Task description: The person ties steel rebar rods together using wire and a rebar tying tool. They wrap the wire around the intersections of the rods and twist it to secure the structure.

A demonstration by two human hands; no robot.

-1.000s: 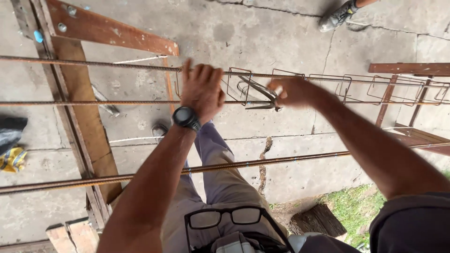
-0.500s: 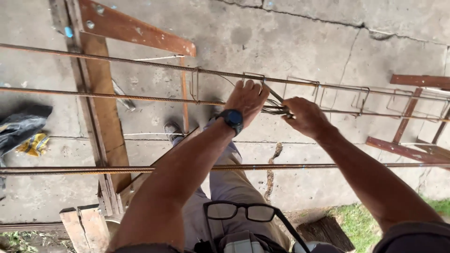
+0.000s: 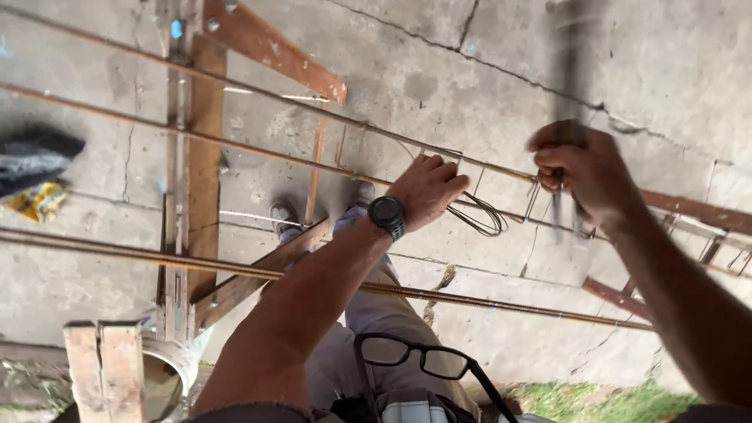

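Note:
Several long rusty rebars (image 3: 258, 153) run from left to right over a concrete floor. My left hand (image 3: 429, 188), with a black watch on the wrist, has its fingers curled over the upper bar where a thin rectangular stirrup (image 3: 442, 154) sits. A loop of dark tie wire (image 3: 479, 215) hangs just right of that hand. Further right, my right hand (image 3: 583, 172) is closed around a slim dark tool (image 3: 568, 86) that stands upright and is blurred by motion. The two hands are apart.
A wooden trestle (image 3: 196, 157) holds the bars up at the left, and another wooden frame (image 3: 689, 211) stands at the right with more stirrups. Glasses (image 3: 423, 362) hang at my chest. A dark cloth (image 3: 35, 157) and a yellow item (image 3: 35, 201) lie far left. Grass (image 3: 611, 403) borders the slab.
My right hand has pulled away from the left hand, up and to the right, with the tool now blurred. The left hand stays on the bar. The view has shifted closer.

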